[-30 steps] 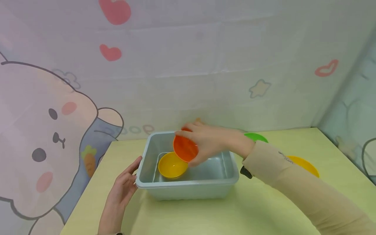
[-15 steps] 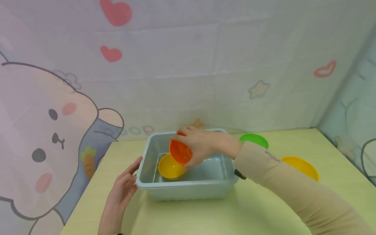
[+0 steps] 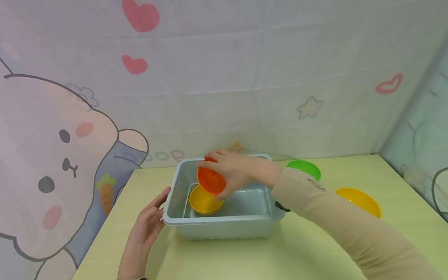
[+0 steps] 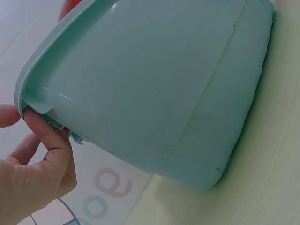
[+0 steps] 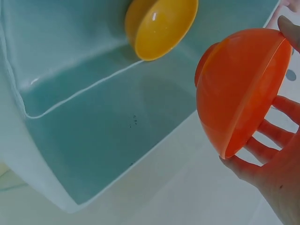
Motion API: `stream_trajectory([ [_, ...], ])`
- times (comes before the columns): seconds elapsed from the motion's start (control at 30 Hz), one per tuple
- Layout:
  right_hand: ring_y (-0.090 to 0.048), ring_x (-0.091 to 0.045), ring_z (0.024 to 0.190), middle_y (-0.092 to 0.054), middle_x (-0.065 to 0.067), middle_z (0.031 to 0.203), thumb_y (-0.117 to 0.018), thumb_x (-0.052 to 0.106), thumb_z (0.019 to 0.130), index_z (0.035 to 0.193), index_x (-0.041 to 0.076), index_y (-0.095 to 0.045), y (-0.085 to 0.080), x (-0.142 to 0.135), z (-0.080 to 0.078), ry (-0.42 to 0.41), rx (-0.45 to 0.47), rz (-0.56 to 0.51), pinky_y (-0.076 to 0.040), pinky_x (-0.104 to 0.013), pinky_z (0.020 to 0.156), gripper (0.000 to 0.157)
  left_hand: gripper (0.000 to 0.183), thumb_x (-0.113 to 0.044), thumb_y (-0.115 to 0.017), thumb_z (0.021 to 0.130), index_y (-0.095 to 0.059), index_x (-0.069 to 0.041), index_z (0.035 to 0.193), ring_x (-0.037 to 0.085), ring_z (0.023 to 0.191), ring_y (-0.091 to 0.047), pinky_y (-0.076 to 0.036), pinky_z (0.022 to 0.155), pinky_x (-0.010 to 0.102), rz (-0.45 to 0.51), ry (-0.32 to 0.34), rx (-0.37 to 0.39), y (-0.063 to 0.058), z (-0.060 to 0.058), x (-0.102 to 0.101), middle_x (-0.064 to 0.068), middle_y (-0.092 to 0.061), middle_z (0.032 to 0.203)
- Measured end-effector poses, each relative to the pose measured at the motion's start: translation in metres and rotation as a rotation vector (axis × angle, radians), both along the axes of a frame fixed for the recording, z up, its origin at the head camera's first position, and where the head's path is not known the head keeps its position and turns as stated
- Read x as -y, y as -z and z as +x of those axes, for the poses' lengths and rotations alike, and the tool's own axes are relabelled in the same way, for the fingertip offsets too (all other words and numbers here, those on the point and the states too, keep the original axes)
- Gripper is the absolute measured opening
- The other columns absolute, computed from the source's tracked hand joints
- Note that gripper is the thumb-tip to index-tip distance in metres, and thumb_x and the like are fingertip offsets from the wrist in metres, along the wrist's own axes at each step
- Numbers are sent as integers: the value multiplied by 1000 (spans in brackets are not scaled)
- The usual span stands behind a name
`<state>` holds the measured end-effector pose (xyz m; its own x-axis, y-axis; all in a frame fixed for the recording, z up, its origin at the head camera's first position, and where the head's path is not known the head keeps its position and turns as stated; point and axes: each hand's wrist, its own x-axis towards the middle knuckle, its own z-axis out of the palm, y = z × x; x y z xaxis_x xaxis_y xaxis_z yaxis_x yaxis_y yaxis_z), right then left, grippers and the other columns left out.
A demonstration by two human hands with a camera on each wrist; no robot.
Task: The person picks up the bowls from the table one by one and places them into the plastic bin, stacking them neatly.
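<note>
With your left hand (image 3: 148, 218) pinching the tub (image 3: 224, 228) at its 9 o'clock edge and your right hand (image 3: 233, 170) gripping the tilted orange bowl (image 3: 211, 178) over it, just toward 12 o'clock from the yellow bowl (image 3: 204, 201), go slowly so the bowls don't bump.

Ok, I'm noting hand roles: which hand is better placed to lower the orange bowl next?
Probably the right hand: it grips the orange bowl, while the left hand holds the bin's rim.

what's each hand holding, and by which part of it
The right hand holds the orange bowl by its rim; the left hand grips the bin by the rim at its left end.
</note>
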<state>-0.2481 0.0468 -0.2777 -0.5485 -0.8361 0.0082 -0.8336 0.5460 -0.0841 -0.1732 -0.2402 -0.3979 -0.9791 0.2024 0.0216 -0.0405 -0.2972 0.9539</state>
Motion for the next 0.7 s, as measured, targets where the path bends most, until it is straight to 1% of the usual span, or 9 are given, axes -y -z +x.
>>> stream_trajectory([
  [0.13,-36,-25,130,-36,-6,146,-74,51,74,150,22,-31,1,4,-1,-3,22,12,-42,-40,103,91,58,4,-32,88,-62,-30,123,6,112,-51,-45,88,25,-1,-2,-1,0,0,0,-15,-55,130],
  [0.33,-37,-26,129,-37,-7,146,-74,52,75,150,21,-32,3,11,-4,-23,0,31,-41,-39,104,91,58,5,-32,88,-62,-30,123,6,111,-51,-46,88,25,-1,-2,-5,1,0,0,-16,-55,130],
  [0.5,-35,-26,133,-34,-7,149,-73,53,74,150,22,-30,3,16,-9,-16,-7,52,-39,-40,106,93,58,5,-33,88,-63,-30,122,5,112,-52,-46,88,25,2,-11,10,0,0,-1,-17,-56,129],
  [0.7,-32,-26,137,-33,-6,150,-72,54,74,151,23,-29,5,20,-12,-23,-37,90,-34,-41,112,93,58,4,-33,88,-62,-29,124,6,112,-51,-46,88,25,-2,-12,14,-1,0,-1,-16,-56,130],
])
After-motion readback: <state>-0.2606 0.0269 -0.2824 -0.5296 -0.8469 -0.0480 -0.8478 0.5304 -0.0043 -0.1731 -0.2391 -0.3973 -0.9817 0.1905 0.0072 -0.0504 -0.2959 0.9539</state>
